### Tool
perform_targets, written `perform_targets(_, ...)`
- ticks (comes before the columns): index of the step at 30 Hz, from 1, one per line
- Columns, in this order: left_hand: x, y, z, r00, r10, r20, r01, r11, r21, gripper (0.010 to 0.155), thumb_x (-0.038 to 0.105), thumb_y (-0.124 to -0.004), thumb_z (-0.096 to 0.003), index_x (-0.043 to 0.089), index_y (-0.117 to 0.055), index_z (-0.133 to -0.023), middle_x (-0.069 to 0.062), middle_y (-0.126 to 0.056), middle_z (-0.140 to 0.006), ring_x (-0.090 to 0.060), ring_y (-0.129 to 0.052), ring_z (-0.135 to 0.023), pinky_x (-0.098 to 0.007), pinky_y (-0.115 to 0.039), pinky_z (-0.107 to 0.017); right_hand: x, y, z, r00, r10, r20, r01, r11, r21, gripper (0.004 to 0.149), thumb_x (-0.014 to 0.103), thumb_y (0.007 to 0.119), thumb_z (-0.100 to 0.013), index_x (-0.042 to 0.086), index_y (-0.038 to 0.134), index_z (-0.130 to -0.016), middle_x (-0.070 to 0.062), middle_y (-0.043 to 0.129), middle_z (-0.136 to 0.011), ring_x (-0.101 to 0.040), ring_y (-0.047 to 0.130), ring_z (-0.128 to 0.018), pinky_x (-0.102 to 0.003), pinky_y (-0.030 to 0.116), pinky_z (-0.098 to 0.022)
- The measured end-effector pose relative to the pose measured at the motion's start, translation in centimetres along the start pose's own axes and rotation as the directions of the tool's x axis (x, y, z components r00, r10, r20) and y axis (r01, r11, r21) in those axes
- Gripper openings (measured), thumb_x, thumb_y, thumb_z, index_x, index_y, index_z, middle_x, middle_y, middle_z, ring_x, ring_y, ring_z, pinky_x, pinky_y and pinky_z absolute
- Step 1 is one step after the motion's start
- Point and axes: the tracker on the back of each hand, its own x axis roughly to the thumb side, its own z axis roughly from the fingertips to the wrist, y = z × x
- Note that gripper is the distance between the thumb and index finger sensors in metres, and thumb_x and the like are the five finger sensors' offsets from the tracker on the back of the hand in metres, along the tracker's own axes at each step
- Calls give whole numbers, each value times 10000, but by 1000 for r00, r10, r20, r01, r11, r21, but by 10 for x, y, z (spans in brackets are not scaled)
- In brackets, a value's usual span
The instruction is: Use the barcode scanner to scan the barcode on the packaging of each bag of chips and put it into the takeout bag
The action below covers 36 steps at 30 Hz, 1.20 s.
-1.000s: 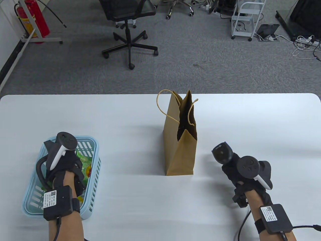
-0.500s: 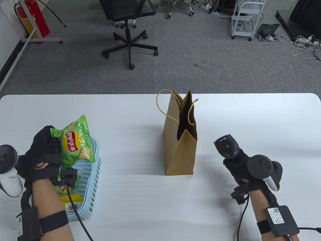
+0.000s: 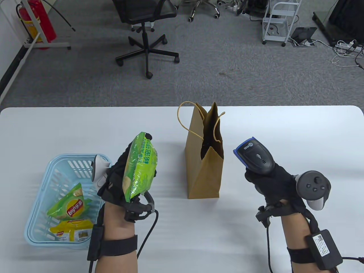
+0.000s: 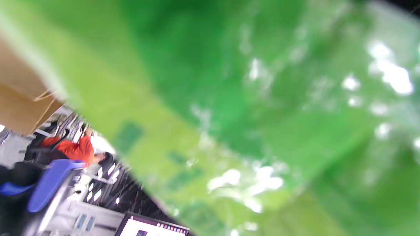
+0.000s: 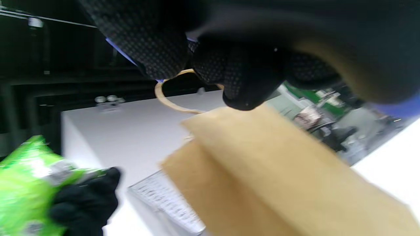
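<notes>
- Chips first: green bag of chips (image 3: pixel 139 167) up in the air, held tight in the grip of the left hand (image 3: pixel 119 182), between the blue basket (image 3: pixel 42 236) and the takeout bag (image 3: pixel 204 159).
- Tabletop (image 3: pixel 284 128): big and white, carrying the basket on the left and the brown paper takeout bag in the middle.
- Takeout bag: standing up, top open, string handles loose. Dark inside, so cannot tell if any chips are in there.
- Basket: holding two more bags, a green one (image 3: pixel 69 206) and a yellow one (image 3: pixel 72 231), lying down.
- Barcode scanner (image 3: pixel 256 157): black with a blue front, wrapped in the grip of the right hand (image 3: pixel 273 182), nose pointing left toward the paper bag and the green chips.
- Left hand grip: curled round the back of the green bag, one fingertip peeking over the top. In the left wrist view only blurry green wrapper, filling almost everything.
- Right hand grip: closed round the scanner handle, dark glove fingers (image 5: pixel 242 82) curled close to the camera in the right wrist view.
- Barcode: not seen in any picture.
- Done, most likely: one bag picked out and lifted.
- Left to do, most likely: scan this bag, drop it in the takeout bag, then the same for the two in the basket.
</notes>
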Motion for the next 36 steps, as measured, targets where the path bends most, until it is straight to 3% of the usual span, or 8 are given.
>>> perform_targets(6, -33, 8, -10, 997, 62, -46, -65, 995, -72, 614, 181, -689, -551, 54, -494, -1119, -152, -708, -913, -230, -1016, -519, -316, -954, -366, 31, 45, -15, 988, -33, 151, 7, 985, 171, 531, 367, 866, -562, 63, 732, -977, -119, 939, -778, -276, 1077, -528, -517, 887, -449)
perform_targets(12, -55, 18, -13, 995, 21, -98, -29, 996, -86, 626, 188, -700, -560, 44, -483, -1129, -155, -720, -910, -227, -1024, -514, -306, -963, -358, 34, 70, -17, 966, -82, 245, -4, 944, 331, 534, 361, 873, -556, 63, 734, -977, -120, 940, -782, -282, 1077, -539, -524, 885, -457)
perform_targets(28, -74, 16, -16, 987, -47, -153, 31, 994, -104, 628, 182, -706, -559, 40, -489, -1131, -163, -722, -909, -234, -1022, -514, -318, -958, -358, 22, 65, -16, 969, -39, 243, -46, 941, 335, 522, 342, 882, -547, 45, 753, -956, -120, 950, -767, -280, 1084, -527, -528, 893, -447)
perform_targets(36, -75, 24, -15, 986, -61, -158, 52, 997, -60, 629, 180, -707, -560, 42, -488, -1132, -164, -719, -911, -240, -1016, -523, -326, -954, -367, 21, 64, -16, 973, -38, 226, -39, 945, 326, 521, 341, 879, -549, 44, 751, -957, -122, 947, -769, -278, 1083, -528, -529, 893, -444)
